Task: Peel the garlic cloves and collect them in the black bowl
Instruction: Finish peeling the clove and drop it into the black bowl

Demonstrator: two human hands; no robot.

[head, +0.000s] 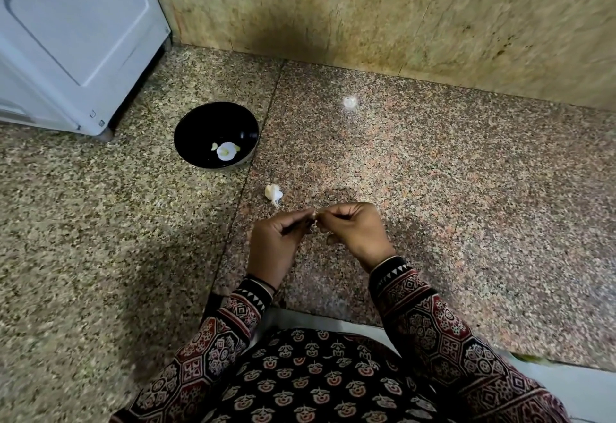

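Pinching from both sides, the left hand (276,239) and right hand (356,232) meet fingertip to fingertip over a clove (315,218) that is almost wholly hidden. Only a pale sliver shows between them, so its long axis and heading cannot be told. Each grip is clamped on it, fingers curled. It is held above the worktop (433,172), toward the near edge, mid-scene. Just beyond the hands, slightly left, a loose garlic piece (273,192) lies on the worktop, its blunt end far-left and its wispy tail pointing near-right. Farther off to the left stands the bowl (203,124), holding a few pale pieces (227,151) blurred by glare. A white appliance (73,39) is cut off at far left, and a stone wall (366,6) backs the worktop.
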